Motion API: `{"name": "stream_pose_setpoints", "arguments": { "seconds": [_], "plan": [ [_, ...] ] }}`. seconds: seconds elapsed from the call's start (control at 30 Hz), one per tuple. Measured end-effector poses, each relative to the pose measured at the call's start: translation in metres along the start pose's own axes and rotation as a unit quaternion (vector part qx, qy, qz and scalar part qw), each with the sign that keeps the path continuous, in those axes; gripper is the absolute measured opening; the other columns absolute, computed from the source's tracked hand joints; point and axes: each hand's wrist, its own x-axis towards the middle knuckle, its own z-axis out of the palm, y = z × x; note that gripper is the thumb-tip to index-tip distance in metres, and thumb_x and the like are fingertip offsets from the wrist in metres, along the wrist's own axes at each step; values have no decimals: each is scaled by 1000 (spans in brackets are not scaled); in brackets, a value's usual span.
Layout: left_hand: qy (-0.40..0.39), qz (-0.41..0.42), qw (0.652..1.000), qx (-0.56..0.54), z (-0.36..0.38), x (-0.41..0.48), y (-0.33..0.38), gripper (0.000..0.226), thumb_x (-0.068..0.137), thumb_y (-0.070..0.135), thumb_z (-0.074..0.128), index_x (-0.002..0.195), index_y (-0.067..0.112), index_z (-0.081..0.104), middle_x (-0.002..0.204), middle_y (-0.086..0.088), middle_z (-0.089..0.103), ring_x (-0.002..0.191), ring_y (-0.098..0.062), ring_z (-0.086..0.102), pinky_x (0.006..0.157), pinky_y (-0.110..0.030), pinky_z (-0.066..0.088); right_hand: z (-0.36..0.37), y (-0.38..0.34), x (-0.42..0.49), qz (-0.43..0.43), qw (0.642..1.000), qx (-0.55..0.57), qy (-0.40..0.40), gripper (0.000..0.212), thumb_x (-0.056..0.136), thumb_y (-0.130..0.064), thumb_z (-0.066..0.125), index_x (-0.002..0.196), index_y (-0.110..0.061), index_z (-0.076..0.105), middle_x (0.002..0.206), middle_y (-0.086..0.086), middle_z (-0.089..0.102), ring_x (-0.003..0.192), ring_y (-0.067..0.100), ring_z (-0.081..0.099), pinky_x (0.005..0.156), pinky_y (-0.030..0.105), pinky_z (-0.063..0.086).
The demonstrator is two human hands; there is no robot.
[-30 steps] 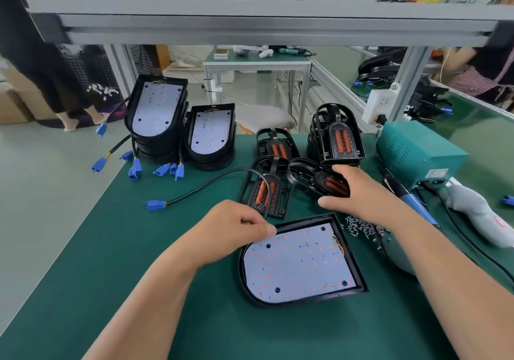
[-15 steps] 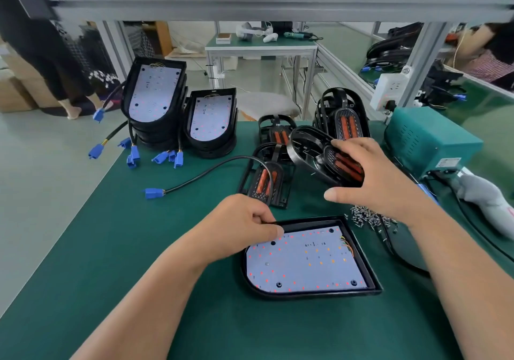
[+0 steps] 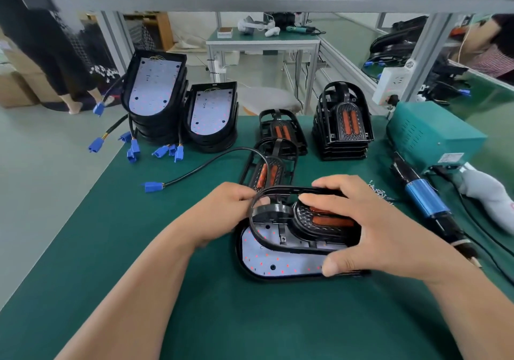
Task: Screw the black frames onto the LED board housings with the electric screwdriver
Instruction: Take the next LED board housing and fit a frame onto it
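A black frame (image 3: 281, 212) with an orange-red lens insert hangs tilted just above the LED board housing (image 3: 267, 263) on the green mat. My right hand (image 3: 370, 229) grips the frame's right side, fingers over the top and thumb at the near edge. My left hand (image 3: 222, 212) pinches the frame's left rim. The housing's white board with red LEDs shows under the frame. The electric screwdriver (image 3: 425, 201), blue-bodied, lies on the mat to the right, untouched. A small pile of screws (image 3: 379, 191) lies beside it.
Stacked LED housings (image 3: 155, 92) with blue connectors (image 3: 133, 148) stand at the back left. More black frames (image 3: 345, 126) are stacked at the back right, others (image 3: 267, 165) lie just behind my hands. A teal power unit (image 3: 434, 137) sits far right. A black cable (image 3: 200, 167) crosses the mat.
My right hand has carried the frame from the back pile down over the housing. My left hand has left the housing's edge and taken the frame's left rim.
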Motion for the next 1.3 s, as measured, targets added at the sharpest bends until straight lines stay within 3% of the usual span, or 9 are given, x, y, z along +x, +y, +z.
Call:
{"name": "stream_pose_setpoints", "arguments": {
  "seconds": [0.17,0.33,0.43,0.63,0.7,0.8,0.97,1.13,1.3],
  "plan": [
    [-8,-47,999,-12,-3,2,-4,33,98,18,56,76,-2,42,59,4,26,56,-15,18,47,-22,16,0,-9,0,-4,1000,-14,-19,95,62,-89,78,148,-67,43,152,-34,27,152,-1,23,118,29,29],
    [-20,-68,994,-85,-2,3,2,37,91,51,61,67,24,52,59,10,28,50,-10,18,44,-18,14,3,-13,2,-7,998,-52,-35,99,63,-93,74,150,-65,38,148,-34,27,150,3,23,119,31,30],
    [-28,-69,993,-87,-2,3,3,44,90,64,61,65,27,56,61,9,25,50,-11,17,43,-19,15,7,-13,4,-9,996,-75,-54,102,63,-95,71,152,-61,36,146,-34,25,148,-1,20,118,26,28],
    [-50,-24,997,-47,-3,0,-1,45,89,52,72,59,24,52,58,7,29,51,-14,18,43,-20,17,10,-15,7,-8,995,-75,-67,89,75,-96,59,153,-57,41,146,-30,27,149,1,18,118,23,25],
    [-41,-25,999,-21,-3,1,-1,42,85,52,74,69,14,63,60,4,32,51,-13,22,43,-20,19,11,-16,7,-10,994,-77,-73,82,79,-94,56,150,-61,37,146,-27,29,149,1,19,118,22,24],
    [-35,-19,999,-2,-3,1,-3,51,85,53,74,86,2,66,65,1,33,52,-12,25,44,-20,21,12,-15,5,-9,993,-92,-72,81,82,-94,51,152,-54,46,154,-24,29,153,2,13,123,28,20],
    [-34,4,999,22,-4,1,-6,29,87,48,78,88,19,78,61,13,52,50,-3,35,43,-16,28,15,-9,4,-16,986,-127,-104,77,88,-95,31,156,-58,33,173,-27,6,159,-4,-9,131,38,-1],
    [-37,37,998,38,-6,4,-8,13,92,30,81,83,22,80,63,20,65,53,7,52,51,-5,37,19,-1,5,-14,988,-99,-116,72,92,-91,30,156,-57,32,174,-26,6,159,-4,-9,133,42,2],
    [-41,30,997,57,-7,3,-6,13,92,29,82,82,20,80,61,19,64,55,7,53,54,-5,38,20,1,6,-15,992,-69,-103,67,96,-86,31,155,-55,39,173,-27,12,159,-6,-6,133,46,-1]
  ]
}}
